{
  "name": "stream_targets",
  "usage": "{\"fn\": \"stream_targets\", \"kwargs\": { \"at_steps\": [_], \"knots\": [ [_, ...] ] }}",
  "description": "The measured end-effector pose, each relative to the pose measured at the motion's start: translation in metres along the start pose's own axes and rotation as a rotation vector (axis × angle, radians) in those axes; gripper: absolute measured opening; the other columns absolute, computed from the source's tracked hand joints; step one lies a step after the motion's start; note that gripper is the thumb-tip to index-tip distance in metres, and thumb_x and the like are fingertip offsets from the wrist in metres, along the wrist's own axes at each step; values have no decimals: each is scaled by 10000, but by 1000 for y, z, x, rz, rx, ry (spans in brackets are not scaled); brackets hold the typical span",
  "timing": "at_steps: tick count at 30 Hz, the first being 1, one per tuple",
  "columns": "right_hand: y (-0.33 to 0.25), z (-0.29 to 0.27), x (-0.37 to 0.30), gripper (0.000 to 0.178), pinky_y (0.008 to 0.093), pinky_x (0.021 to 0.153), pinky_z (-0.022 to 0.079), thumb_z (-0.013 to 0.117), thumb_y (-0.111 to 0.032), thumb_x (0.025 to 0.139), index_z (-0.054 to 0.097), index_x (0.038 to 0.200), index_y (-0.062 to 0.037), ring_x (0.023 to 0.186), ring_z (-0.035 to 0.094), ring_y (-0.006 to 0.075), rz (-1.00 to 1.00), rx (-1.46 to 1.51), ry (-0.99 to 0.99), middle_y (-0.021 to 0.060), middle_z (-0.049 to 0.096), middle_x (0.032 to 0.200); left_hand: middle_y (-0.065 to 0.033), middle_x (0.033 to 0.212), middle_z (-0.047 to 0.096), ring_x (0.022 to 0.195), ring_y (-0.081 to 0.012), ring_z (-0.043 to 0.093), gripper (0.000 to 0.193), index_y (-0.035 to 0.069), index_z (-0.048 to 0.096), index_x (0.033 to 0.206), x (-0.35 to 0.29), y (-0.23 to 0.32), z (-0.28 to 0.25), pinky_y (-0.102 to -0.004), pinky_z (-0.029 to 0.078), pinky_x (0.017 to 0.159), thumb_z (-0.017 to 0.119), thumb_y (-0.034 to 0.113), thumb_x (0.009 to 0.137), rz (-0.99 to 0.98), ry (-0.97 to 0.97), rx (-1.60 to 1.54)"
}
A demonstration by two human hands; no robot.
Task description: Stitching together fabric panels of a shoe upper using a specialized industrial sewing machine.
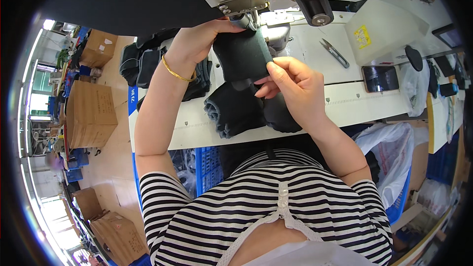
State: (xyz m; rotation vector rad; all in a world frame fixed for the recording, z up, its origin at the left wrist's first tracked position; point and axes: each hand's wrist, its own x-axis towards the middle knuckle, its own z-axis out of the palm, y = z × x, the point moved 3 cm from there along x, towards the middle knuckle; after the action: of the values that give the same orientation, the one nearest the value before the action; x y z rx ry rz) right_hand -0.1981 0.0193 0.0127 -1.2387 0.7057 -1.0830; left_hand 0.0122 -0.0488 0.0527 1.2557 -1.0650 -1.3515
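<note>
A dark piece of fabric is stretched between my hands under the head of a sewing machine. My left hand grips its far left edge beside the needle area, some fingertips hidden behind the cloth and machine. With thumb and forefinger, my right hand pinches the right edge of the same fabric. Below it, a folded bundle of dark fabric lies at the table's near edge, with another dark fabric piece partly under my right hand.
More dark fabric bundles lie left, behind my left forearm. Thread snips and a phone rest on the white table at right. A blue crate and a white plastic bag are below. Cardboard boxes stand on the floor.
</note>
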Motion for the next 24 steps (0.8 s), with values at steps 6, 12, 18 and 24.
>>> {"fn": "stream_targets", "kwargs": {
  "at_steps": [6,12,18,24],
  "knots": [
    [-1,6,7,222,234,608,541,527,-143,1016,635,1029,50,694,711,157,-18,-17,-18,126,717,845,-39,1108,689,1037,-153,611,232,55,679,1116,17,-5,-25,-308,443,945,661,45,885,160,-231,150],
    [0,8,16,217,221,609,549,553,-148,992,646,1025,45,687,710,126,-36,3,-8,105,727,814,-39,1174,660,1086,-156,596,266,82,610,1245,23,-4,-33,-325,455,954,562,92,983,241,-271,140],
    [0,7,25,219,219,606,549,547,-150,996,642,1027,45,689,712,125,-70,-5,5,101,727,811,-57,1262,607,1166,-143,542,293,68,562,1299,28,-3,-33,-303,441,986,472,153,1034,149,-66,334],
    [-1,10,27,211,221,598,549,555,-149,992,648,1028,36,674,708,120,-89,-25,26,86,726,798,-102,1126,670,1028,-204,618,235,22,653,1142,3,9,-13,-312,480,929,599,126,938,457,48,798]
  ]
}}
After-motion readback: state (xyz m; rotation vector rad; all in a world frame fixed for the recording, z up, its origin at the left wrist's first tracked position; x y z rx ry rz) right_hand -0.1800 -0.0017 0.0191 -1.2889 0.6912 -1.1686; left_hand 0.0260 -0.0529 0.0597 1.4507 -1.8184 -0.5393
